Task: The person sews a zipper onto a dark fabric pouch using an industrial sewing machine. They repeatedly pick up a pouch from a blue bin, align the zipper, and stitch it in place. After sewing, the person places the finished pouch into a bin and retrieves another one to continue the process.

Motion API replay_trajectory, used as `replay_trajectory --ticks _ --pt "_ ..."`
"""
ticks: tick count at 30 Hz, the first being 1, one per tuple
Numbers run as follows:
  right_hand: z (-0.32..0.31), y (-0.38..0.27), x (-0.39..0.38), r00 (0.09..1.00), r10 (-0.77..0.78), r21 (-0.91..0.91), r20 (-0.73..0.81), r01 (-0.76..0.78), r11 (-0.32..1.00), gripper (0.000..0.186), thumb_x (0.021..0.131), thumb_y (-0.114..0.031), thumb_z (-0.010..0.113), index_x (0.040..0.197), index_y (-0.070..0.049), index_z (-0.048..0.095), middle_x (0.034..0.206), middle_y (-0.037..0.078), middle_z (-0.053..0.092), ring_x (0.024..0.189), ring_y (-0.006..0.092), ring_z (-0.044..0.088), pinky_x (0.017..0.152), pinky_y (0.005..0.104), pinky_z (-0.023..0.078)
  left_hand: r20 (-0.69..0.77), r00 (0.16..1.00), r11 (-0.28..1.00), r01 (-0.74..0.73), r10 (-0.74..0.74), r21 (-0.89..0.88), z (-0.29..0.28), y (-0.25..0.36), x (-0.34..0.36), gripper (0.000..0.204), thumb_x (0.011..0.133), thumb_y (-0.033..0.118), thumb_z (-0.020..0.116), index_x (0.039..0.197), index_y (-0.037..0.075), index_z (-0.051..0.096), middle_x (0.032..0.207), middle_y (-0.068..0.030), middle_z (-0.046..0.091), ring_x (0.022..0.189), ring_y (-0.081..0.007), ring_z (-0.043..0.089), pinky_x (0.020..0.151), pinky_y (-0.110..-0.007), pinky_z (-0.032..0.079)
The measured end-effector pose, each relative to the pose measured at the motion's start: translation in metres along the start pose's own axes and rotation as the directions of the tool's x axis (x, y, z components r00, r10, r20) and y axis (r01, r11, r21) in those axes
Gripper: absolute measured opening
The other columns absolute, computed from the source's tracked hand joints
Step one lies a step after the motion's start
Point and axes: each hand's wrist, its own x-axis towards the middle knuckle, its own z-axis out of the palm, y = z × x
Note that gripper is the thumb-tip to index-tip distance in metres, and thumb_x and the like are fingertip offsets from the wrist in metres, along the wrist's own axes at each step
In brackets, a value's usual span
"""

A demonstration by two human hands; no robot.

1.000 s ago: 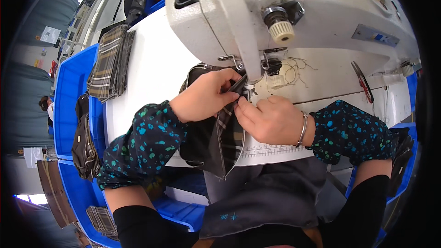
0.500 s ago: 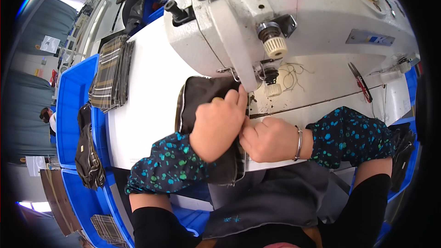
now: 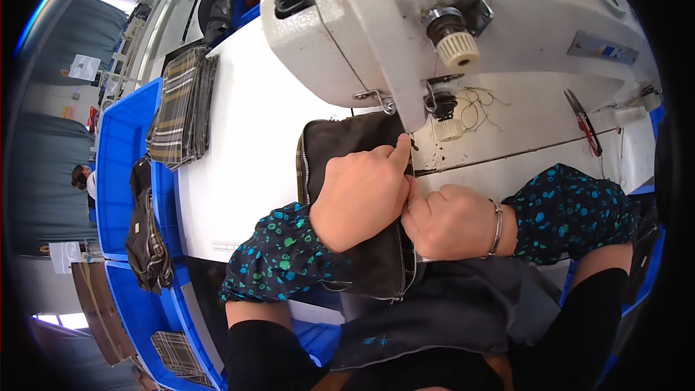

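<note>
A dark brown fabric pouch (image 3: 365, 264) with a zipper along its edges and plaid cloth at its side lies under the head of a white sewing machine (image 3: 340, 43). My left hand (image 3: 365, 192) presses on its top, index finger stretched toward the needle area and the other fingers curled at the pouch's right edge. Close beside it, my right hand (image 3: 452, 224) is closed on that same edge, thumb and finger pinched together. The fingertips of both hands nearly meet. The machine's foot and needle are mostly hidden behind the white guard.
Red-handled scissors (image 3: 585, 123) and loose thread (image 3: 474, 108) lie on the white table (image 3: 232, 101). At the left, stacked plaid pieces (image 3: 183, 105) and dark pouches (image 3: 148, 235) rest at blue bins (image 3: 119, 174). A grey apron (image 3: 434, 311) covers my lap.
The view has shifted, so the machine, pouch and hands all sit farther right in the picture. Both hands keep much the same hold on the pouch.
</note>
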Motion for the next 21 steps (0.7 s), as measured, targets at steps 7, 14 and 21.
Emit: replay_trajectory --ticks 7,14,21 --pt "0.007 0.014 0.005 0.996 0.084 -0.032 -0.031 -0.085 0.996 0.03 0.071 -0.018 0.066 0.082 0.008 0.074 0.095 0.039 0.071 0.056 0.0215 0.066 0.047 0.0299 0.048 -0.136 0.99 0.998 0.015 -0.023 -0.055 0.003 -0.009 0.008 0.017 0.096 0.02 0.064 0.101 0.004 0.069 0.082 -0.0134 0.067 0.074 -0.0389 0.068 0.063 -0.049 0.055" --pt "-0.016 -0.009 -0.002 0.992 0.096 -0.051 0.078 -0.092 0.994 0.033 0.073 -0.018 0.064 0.088 0.009 0.075 0.099 0.039 0.073 0.052 0.017 0.06 0.047 0.0266 0.042 -0.048 0.995 0.996 -0.091 0.092 0.012 -0.012 0.009 -0.019 0.033 0.093 0.014 0.07 0.124 0.006 0.073 0.103 -0.0064 0.064 0.088 -0.0277 0.064 0.071 -0.04 0.056" --pt "-0.023 -0.02 -0.007 0.998 0.05 0.14 0.03 -0.054 0.989 0.039 0.065 -0.023 0.064 0.078 0.013 0.072 0.095 0.048 0.067 0.056 0.0239 0.066 0.047 0.0308 0.049 -0.085 0.99 0.993 -0.113 0.116 0.044 -0.008 0.02 -0.034 0.031 0.088 0.014 0.076 0.118 0.007 0.075 0.105 -0.0045 0.065 0.091 -0.0252 0.065 0.071 -0.036 0.056"
